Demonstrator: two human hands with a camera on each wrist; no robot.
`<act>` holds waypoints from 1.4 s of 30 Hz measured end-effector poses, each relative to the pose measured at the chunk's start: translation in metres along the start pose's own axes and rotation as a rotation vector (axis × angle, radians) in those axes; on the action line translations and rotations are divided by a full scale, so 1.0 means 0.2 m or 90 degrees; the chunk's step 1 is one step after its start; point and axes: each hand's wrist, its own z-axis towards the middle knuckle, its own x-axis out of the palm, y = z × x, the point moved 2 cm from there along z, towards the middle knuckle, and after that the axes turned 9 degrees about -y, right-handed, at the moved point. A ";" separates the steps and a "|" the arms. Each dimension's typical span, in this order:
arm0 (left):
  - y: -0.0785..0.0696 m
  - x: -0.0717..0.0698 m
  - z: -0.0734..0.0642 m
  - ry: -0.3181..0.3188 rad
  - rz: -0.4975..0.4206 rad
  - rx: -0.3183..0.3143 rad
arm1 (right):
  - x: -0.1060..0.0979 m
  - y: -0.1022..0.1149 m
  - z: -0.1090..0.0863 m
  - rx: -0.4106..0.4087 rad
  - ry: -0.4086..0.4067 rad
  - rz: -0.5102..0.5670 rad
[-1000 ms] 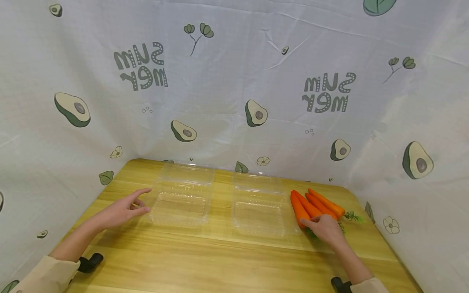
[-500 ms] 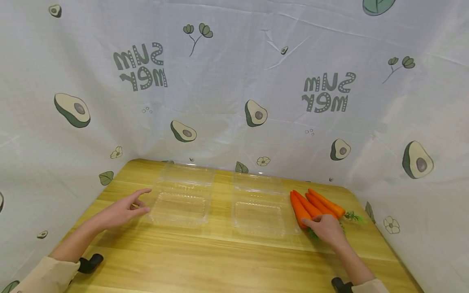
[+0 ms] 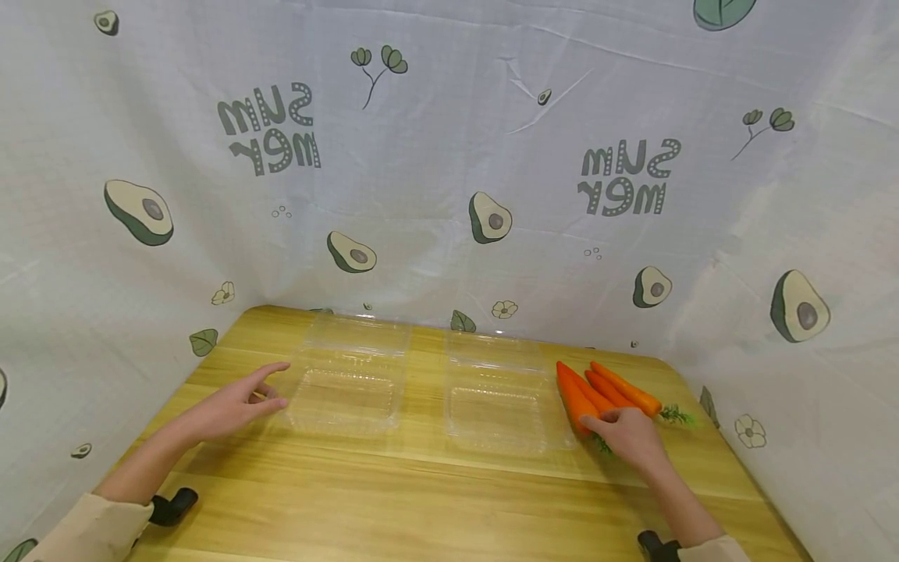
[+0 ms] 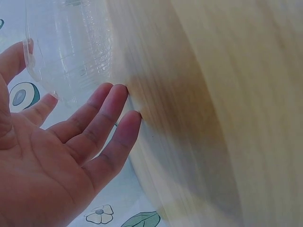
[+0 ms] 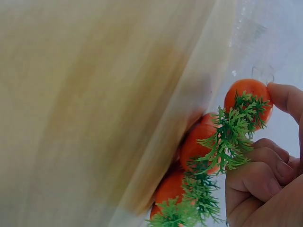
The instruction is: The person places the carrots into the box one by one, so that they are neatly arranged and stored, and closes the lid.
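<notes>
My right hand [image 3: 632, 441] pinches the thick end of the leftmost carrot [image 3: 574, 400], thumb on its side. In the right wrist view this carrot [image 5: 244, 92] sits higher off the table than its neighbours, green leaves hanging from its end. Several other orange carrots [image 3: 627, 388] lie beside and under it. My left hand [image 3: 232, 402] is at the left edge of the left clear plastic box [image 3: 344, 398], fingers loosely spread and holding nothing. In the left wrist view, the thumb and index finger overlap the rim of that box [image 4: 71, 47].
A second clear plastic box [image 3: 495, 417], lid folded back, stands between the left box and the carrots. Both boxes are on a wooden table [image 3: 393, 499]. A white cloth [image 3: 421, 156] printed with avocados rises behind the table and along its sides.
The leftmost carrot has been lifted a little and its tip now covers its neighbour's. My right hand has shifted slightly to the right with it. The left hand has stayed put.
</notes>
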 end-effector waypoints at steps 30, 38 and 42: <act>0.00 0.00 0.00 0.000 -0.002 0.000 | -0.16 0.12 0.04 -0.012 0.026 -0.028; 0.01 0.01 0.00 0.002 -0.001 -0.003 | -0.19 0.15 0.05 -0.011 0.030 -0.015; 0.01 0.01 0.00 0.002 0.000 -0.003 | -0.21 0.17 0.05 -0.021 0.028 -0.012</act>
